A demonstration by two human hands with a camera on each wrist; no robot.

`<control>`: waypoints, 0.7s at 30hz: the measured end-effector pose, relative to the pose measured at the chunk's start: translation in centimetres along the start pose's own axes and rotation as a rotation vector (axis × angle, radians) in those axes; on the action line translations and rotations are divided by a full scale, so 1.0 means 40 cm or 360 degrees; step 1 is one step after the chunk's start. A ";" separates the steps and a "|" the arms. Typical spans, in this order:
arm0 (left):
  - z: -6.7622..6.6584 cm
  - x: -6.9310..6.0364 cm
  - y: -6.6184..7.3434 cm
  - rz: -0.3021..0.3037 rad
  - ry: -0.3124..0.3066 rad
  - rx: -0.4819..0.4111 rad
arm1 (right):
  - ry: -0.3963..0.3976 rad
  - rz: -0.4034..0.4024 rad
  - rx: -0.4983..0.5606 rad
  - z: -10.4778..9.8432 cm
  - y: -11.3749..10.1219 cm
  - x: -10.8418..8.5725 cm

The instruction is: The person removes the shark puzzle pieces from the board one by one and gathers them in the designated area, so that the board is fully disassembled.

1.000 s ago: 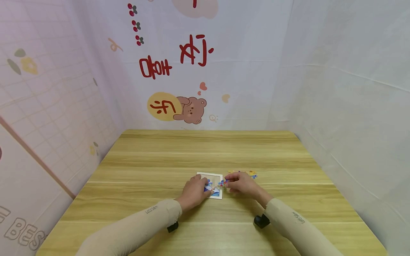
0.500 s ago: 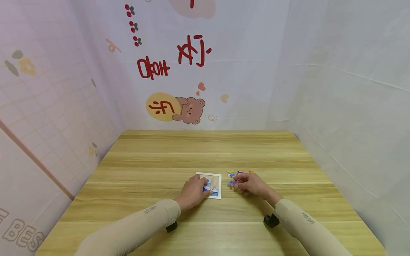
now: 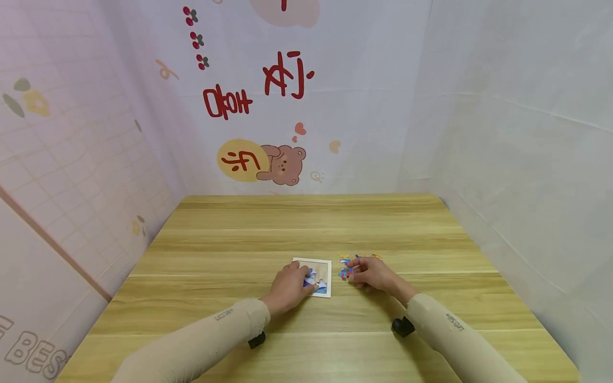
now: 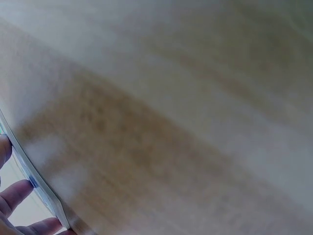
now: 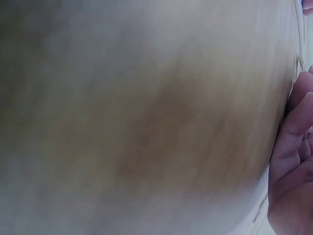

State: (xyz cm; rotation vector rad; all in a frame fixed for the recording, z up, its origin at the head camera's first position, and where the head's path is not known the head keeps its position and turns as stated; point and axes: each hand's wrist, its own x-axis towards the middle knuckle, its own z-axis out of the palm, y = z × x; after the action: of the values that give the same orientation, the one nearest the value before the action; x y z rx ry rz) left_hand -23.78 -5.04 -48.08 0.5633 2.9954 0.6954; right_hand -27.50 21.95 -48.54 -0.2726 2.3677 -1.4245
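Note:
A small white-rimmed puzzle tray lies flat on the table, partly filled with blue and white pieces along its lower and left side. My left hand rests on the tray's left part, fingers spread over its rim and pieces; its fingertips touch the tray edge in the left wrist view. Right of the tray, my right hand pinches a red and blue puzzle piece between thumb and fingers. That hand partly covers the piece. In the right wrist view only the hand's side shows.
Loose puzzle pieces with yellow and blue print lie just behind the right hand, partly hidden by it. The wooden table is bordered by a printed cloth at the back and on both sides.
My right hand has drawn the red and blue piece away from the tray's right rim, to the right, then shifted very slightly back left. The left hand stays on the tray.

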 end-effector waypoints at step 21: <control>-0.001 0.000 0.002 -0.0027 -0.0007 0.0001 | 0.0024 -0.0003 -0.0058 0.007 -0.012 0.002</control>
State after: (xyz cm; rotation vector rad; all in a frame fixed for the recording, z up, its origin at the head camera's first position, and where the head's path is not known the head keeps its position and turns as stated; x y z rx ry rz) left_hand -23.74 -4.99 -48.00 0.5377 2.9925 0.6916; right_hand -27.48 21.47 -48.26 -0.2748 2.4081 -1.3899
